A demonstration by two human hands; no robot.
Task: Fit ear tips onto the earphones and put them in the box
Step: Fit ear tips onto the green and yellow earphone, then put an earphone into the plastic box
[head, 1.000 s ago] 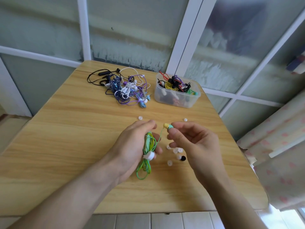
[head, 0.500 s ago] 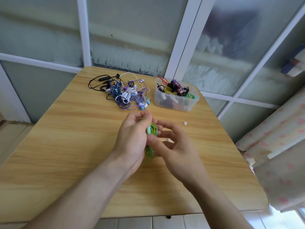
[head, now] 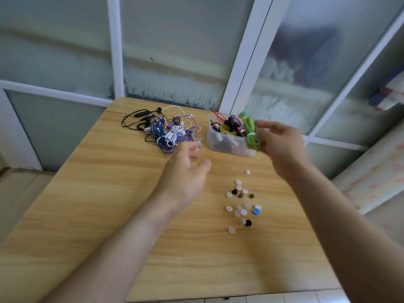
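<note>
My right hand (head: 281,145) grips a coiled green earphone bundle (head: 250,132) and holds it in the air at the right end of the clear plastic box (head: 227,144). The box holds several coiled earphones in red, yellow, black and purple. My left hand (head: 185,173) hovers over the table with fingers apart and nothing in it, just in front of a tangled pile of purple, white, blue and black earphones (head: 166,132). Several loose ear tips (head: 241,202), mostly white with a few dark ones and one blue, lie scattered on the table between my forearms.
The wooden table (head: 98,204) stands against frosted glass panels with white frames. A single white ear tip (head: 247,172) lies apart, nearer the box. Pink-patterned fabric (head: 376,171) lies beyond the table's right edge.
The green earphone bundle passed from my left hand to my right hand, which carried it forward and right to the box. My left hand let go and opened.
</note>
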